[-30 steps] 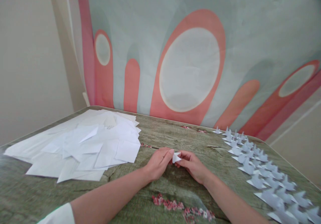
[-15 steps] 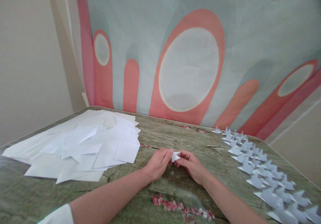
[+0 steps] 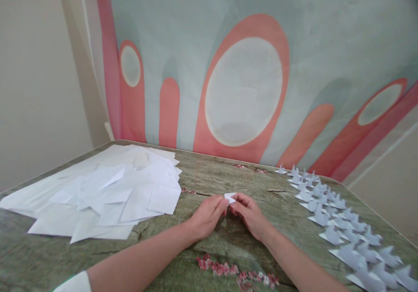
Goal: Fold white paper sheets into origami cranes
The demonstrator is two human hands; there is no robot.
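- Folded paper (image 3: 230, 197): between both hands, touching each; long axis unclear.
- Left hand (image 3: 209, 213): grip pinched on its left side.
- Right hand (image 3: 251, 213): grip pinched on its right.

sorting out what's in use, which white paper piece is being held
The small folded piece, held by the left hand and right hand; the sheets lie piled at left, the folded figures stand in rows at right.

Small folded paper (image 3: 229, 197), white (partly hidden), pinched between fingers (image 3: 241, 198)
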